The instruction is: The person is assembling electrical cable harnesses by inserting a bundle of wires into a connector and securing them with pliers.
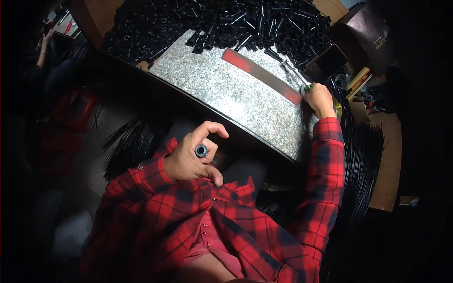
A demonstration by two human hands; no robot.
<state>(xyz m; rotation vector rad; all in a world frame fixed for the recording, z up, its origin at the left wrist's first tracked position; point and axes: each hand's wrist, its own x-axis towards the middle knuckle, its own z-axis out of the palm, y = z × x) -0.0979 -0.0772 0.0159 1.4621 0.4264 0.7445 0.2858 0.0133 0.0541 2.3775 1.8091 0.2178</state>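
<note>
My left hand point(191, 155) is in front of my body, short of the table's edge. Its lower fingers curl round a short black tube point(201, 151), whose open round end faces up. The thumb and forefinger of that hand stand apart. My right hand point(321, 100) is over the right side of the speckled metal tabletop point(203, 78). In its closed fingers is a slim metal tool that looks like a caliper point(293, 70), with its jaws pointing away to the far left. A worn red flat bar point(262, 75) lies just left of that hand.
A large heap of black tubular parts point(226, 21) covers the far tabletop. At the right are a dark bag point(365, 35), a phone-like dark slab point(330, 62) and bundles of thin black rods point(361, 165). Red crates point(71, 113) stand low at left. Another person's hand point(46, 41) shows far left.
</note>
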